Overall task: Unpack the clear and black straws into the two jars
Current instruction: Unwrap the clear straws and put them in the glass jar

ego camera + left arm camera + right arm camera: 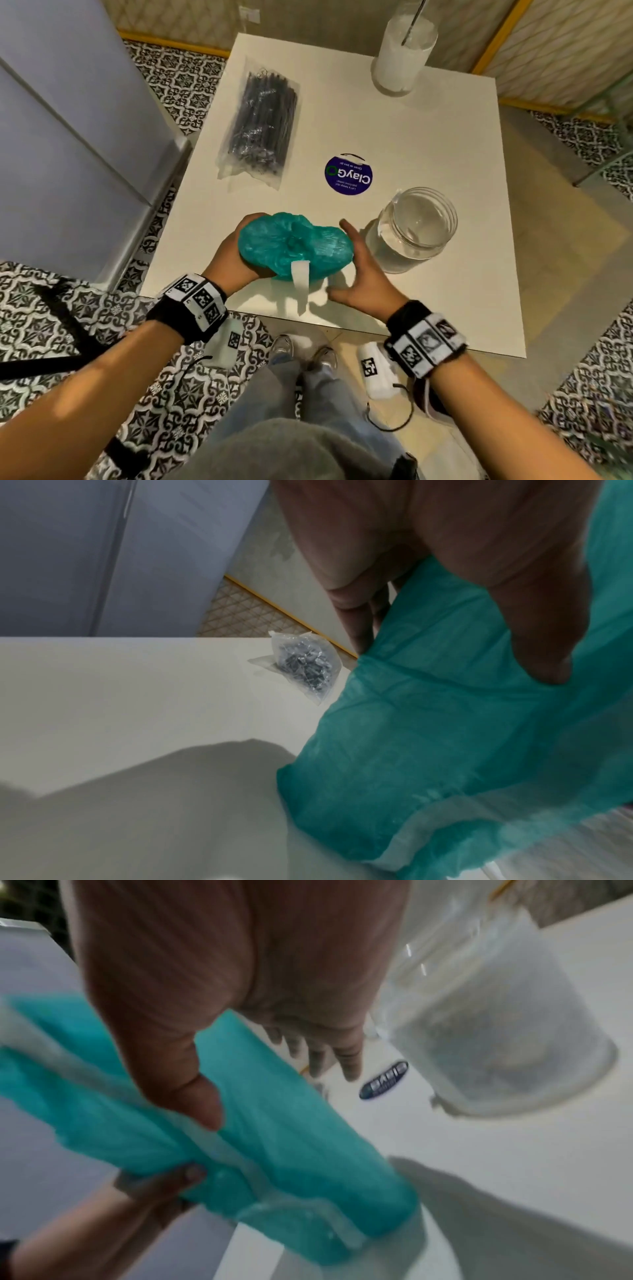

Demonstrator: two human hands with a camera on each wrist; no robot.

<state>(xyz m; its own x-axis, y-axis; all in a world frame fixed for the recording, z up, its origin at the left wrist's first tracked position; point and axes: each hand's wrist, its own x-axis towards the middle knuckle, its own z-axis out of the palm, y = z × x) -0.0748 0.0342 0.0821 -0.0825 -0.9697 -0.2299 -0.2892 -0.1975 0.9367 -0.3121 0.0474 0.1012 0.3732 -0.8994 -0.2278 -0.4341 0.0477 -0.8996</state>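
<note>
Teal wrapper [296, 247] at near table edge, cupped in left hand [228, 255], right hand [359, 274] spread with thumb pressing it: best peeled gently beside open jar [416, 228]; black straws [263, 130] bagged far left.
</note>
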